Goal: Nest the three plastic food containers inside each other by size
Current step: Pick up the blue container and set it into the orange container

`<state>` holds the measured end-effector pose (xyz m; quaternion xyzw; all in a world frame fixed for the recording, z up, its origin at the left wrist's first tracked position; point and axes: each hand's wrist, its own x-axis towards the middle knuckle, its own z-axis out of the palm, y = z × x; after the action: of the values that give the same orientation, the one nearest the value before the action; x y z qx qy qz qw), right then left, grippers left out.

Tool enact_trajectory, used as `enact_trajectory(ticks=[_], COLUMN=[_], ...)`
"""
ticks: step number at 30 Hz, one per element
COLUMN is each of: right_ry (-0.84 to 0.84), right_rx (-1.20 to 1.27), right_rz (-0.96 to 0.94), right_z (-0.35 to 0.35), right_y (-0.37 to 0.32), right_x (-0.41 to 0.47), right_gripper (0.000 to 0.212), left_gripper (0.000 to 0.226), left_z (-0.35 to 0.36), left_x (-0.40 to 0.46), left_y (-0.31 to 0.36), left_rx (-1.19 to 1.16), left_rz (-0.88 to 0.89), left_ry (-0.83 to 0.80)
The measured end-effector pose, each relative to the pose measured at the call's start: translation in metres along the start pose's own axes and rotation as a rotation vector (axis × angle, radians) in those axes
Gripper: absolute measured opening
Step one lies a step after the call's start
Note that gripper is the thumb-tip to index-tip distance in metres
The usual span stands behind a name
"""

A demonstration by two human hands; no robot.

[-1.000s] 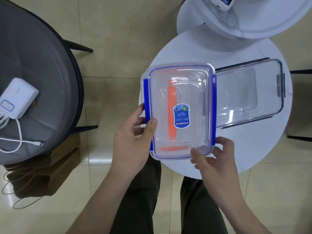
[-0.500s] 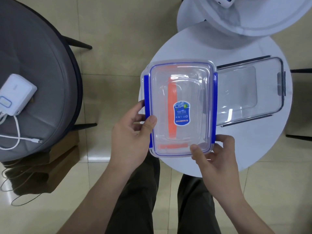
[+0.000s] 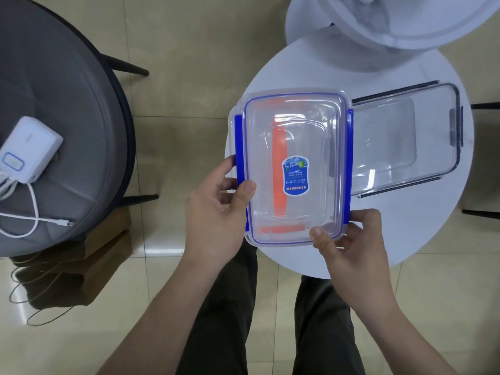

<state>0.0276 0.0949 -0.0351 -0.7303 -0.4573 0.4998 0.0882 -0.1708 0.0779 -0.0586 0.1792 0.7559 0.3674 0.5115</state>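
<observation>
A clear container with blue side clips and a blue label [image 3: 311, 136] is held over the near left part of the round white table [image 3: 422, 239]. Through its clear lid an orange-trimmed smaller container [image 3: 280, 171] shows inside or beneath it; which, I cannot tell. My left hand [image 3: 216, 209] grips its left edge, thumb on top. My right hand [image 3: 349, 239] holds its near right corner. To the right a larger clear container with dark edges [image 3: 403, 142] lies on the table, partly hidden by the blue one.
A second white round surface [image 3: 405, 25] overlaps the table at the far side. A grey round chair [image 3: 62, 112] on the left carries a white power bank [image 3: 29, 150] with a cable. My legs are below the table edge.
The blue-clipped container has shifted slightly away from me, and both hands have moved with it. The dark-edged container has not moved.
</observation>
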Motion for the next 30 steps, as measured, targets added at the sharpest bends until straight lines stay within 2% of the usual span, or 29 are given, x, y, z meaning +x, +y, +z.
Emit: enact_trajectory(ticks=[8, 11, 22, 27, 30], right_ry=[0.017, 0.025, 0.025, 0.024, 0.014], right_rx=[-0.033, -0.032, 0.018, -0.008, -0.020], right_rz=[-0.007, -0.002, -0.036, -0.082, -0.088], right_z=[0.002, 0.002, 0.007, 0.011, 0.010], right_y=[0.000, 0.000, 0.005, 0.005, 0.007], right_x=[-0.001, 0.000, -0.003, 0.000, 0.002], right_gripper=[0.059, 0.059, 0.045, 0.042, 0.043], left_gripper=[0.061, 0.053, 0.043, 0.050, 0.044], left_z=[-0.002, -0.002, -0.005, -0.007, -0.006], left_x=[0.000, 0.000, 0.000, 0.000, 0.000], left_y=[-0.002, -0.003, -0.004, -0.005, -0.006], left_rx=[-0.003, 0.000, -0.088, -0.099, -0.094], left_rz=[0.003, 0.009, 0.033, 0.073, 0.078], left_ry=[-0.024, -0.025, -0.048, -0.030, -0.026])
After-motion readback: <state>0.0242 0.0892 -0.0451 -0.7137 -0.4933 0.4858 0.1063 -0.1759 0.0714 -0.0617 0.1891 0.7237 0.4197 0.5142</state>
